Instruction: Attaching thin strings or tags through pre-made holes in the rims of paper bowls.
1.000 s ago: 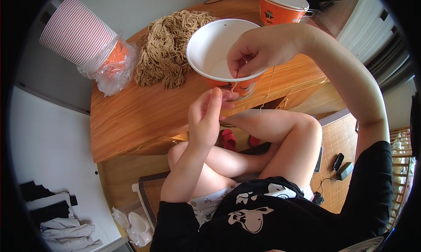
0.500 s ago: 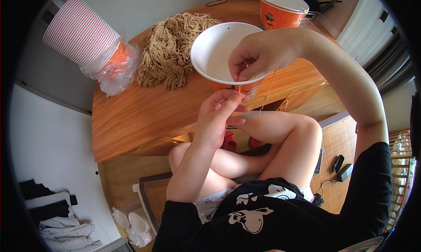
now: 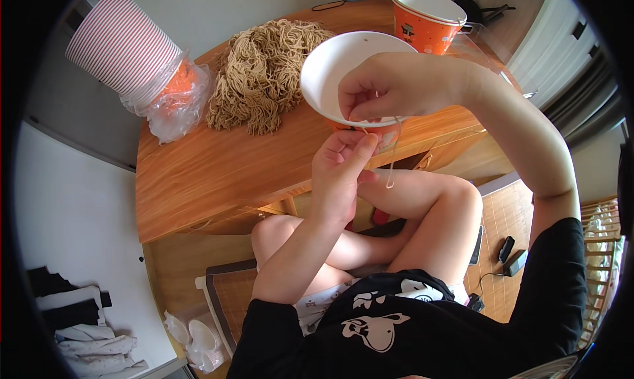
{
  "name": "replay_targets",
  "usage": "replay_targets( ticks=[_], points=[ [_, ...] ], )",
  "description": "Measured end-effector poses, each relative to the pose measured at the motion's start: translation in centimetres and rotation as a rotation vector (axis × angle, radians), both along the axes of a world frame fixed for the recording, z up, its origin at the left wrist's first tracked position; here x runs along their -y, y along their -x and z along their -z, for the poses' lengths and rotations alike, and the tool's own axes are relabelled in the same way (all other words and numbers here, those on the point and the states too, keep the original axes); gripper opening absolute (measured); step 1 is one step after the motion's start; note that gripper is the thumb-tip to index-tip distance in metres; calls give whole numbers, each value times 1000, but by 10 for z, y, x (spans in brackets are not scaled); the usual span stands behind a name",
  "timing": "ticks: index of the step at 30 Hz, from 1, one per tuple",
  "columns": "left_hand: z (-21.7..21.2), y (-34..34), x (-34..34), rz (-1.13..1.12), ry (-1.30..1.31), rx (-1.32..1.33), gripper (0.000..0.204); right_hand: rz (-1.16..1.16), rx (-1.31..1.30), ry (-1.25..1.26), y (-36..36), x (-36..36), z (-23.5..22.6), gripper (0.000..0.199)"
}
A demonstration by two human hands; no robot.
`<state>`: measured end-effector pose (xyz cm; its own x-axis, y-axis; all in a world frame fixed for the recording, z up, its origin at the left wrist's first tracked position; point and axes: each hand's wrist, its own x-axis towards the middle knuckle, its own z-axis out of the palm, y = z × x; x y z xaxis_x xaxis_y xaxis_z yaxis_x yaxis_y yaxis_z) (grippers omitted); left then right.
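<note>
A paper bucket (image 3: pixel 318 75), white inside and orange outside, is tilted towards me at the table's front edge. My right hand (image 3: pixel 380 88) reaches over its near rim, fingers curled in a pinch, with a bit of thin tan cord showing between them; the fingertips are partly hidden. Just below that rim, outside the bucket, my left hand (image 3: pixel 340 171) pinches the cord (image 3: pixel 365 131) between thumb and forefinger. A loose cord end (image 3: pixel 392 161) dangles beside the bucket, below my right hand. Behind and to the left lies a heap of tan cords (image 3: pixel 261 72).
A second orange bucket (image 3: pixel 429 32) stands at the back right, near black cables. On the left, a stack of striped buckets (image 3: pixel 125 42) leans in a clear plastic bag (image 3: pixel 175 108). The wooden table's (image 3: pixel 198 187) front edge curves above my crossed legs.
The bucket has shifted slightly right. My left hand has moved up and right, staying near the rim. My right hand has moved slightly down, and the dangling cord end hangs lower.
</note>
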<state>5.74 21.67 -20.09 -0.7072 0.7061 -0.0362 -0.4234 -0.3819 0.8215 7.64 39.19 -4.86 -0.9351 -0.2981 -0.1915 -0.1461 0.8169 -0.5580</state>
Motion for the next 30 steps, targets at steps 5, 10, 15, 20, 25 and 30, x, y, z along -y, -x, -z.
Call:
replay_targets(
  ticks=[5,10,15,20,25,30],
  points=[
    [-1,-9,-16,-149,-97,42,19,-11,-206,-13,2,1,7,16],
    [-18,-11,-24,-164,-82,159,27,121,-374,17,-11,8,8,14],
    [-17,-2,-25,-55,-78,199,26,227,-456,28,-32,12,11,17],
    [-20,0,-24,8,-88,296,23,522,-532,208,-51,22,32,20],
    [-15,4,-22,77,-40,274,20,669,-685,450,-66,34,83,22],
    [-9,7,-25,63,-48,209,20,816,-799,723,-57,34,130,18]
  ],
)
